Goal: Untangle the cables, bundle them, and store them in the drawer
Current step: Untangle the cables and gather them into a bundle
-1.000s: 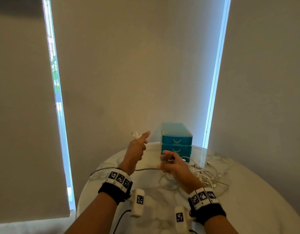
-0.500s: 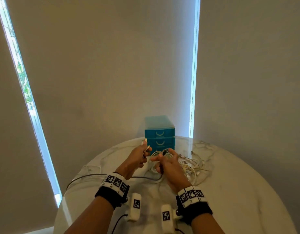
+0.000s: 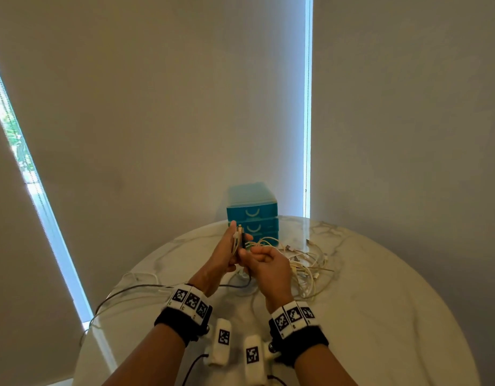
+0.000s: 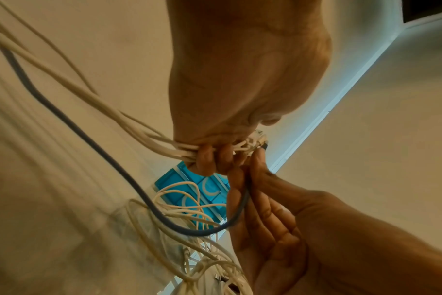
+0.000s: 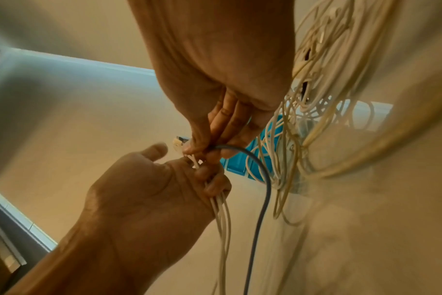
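Note:
Above the middle of the round marble table [image 3: 380, 316], my left hand [image 3: 236, 240] grips a bunch of several white cable ends [image 4: 164, 147], plugs pointing up. My right hand [image 3: 247, 253] touches it and pinches the end of a dark grey cable [image 5: 260, 199] between thumb and fingers. That cable loops down and trails left across the table [image 3: 129, 291]. A tangle of white cables [image 3: 304, 263] lies to the right of my hands. Behind them at the far edge stands the teal drawer unit [image 3: 251, 210], its drawers closed.
White cables trail from the left hand down over the table's left side [image 3: 146, 277]. Closed blinds surround the table, with bright window slits at left [image 3: 31, 176] and right [image 3: 307, 107]. Bare marble shows at front right.
My left hand came down from its raised position with the white ends. My right hand picked up the dark cable's end and brought it against the left hand. The head view shifted left.

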A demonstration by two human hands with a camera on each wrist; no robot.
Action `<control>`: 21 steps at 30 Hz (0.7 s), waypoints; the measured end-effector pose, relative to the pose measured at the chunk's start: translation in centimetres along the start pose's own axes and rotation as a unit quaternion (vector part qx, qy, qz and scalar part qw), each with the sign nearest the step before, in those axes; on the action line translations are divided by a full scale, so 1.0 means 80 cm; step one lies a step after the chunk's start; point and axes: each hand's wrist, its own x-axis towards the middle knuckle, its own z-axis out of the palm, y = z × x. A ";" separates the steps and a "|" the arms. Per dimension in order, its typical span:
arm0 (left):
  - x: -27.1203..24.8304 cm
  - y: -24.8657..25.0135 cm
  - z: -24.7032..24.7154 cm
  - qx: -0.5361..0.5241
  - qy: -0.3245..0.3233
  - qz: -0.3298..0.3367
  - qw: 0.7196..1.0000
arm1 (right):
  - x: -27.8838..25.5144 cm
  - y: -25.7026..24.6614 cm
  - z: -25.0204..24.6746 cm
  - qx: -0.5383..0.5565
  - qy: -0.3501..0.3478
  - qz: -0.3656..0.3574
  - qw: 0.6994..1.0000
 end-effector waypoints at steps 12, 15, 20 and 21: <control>-0.007 0.056 -0.022 0.144 -0.006 0.198 0.970 | 0.004 0.001 0.003 -0.056 -0.081 0.051 0.994; -0.018 0.060 -0.029 0.112 -0.026 0.189 0.975 | 0.012 -0.007 -0.011 0.020 -0.034 0.066 0.997; -0.038 0.062 -0.030 0.191 0.023 0.153 0.969 | 0.028 -0.036 -0.050 0.073 0.053 0.043 0.995; -0.038 0.059 -0.029 0.185 0.025 0.128 0.974 | 0.031 -0.044 -0.060 0.065 0.075 0.032 0.995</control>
